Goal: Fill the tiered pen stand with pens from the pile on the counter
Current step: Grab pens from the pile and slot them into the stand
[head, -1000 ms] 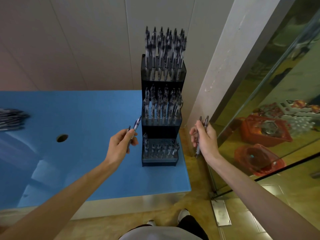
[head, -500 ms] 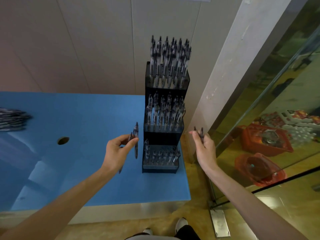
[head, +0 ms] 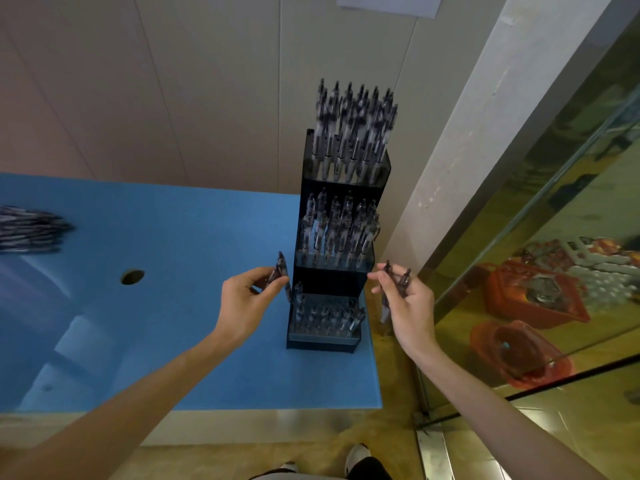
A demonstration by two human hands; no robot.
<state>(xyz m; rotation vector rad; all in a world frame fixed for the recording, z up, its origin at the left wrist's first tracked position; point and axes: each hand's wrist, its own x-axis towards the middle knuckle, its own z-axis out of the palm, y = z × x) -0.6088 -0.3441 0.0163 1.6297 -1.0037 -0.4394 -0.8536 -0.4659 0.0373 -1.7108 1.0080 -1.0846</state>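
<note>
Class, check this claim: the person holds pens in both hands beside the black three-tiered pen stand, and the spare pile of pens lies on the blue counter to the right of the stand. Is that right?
One detail is wrong. The head view shows the spare pile of pens on the blue counter far to the left of the black three-tiered pen stand, not the right. Both the left hand and right hand do hold pens beside it.

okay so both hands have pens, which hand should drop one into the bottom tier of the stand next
Probably the left hand. Its clear dark-inked pen hangs upright beside the left edge of the black tiered pen stand, just above the lowest tier. The right hand grips its pens out past the stand's right side, beyond the blue counter.
</note>
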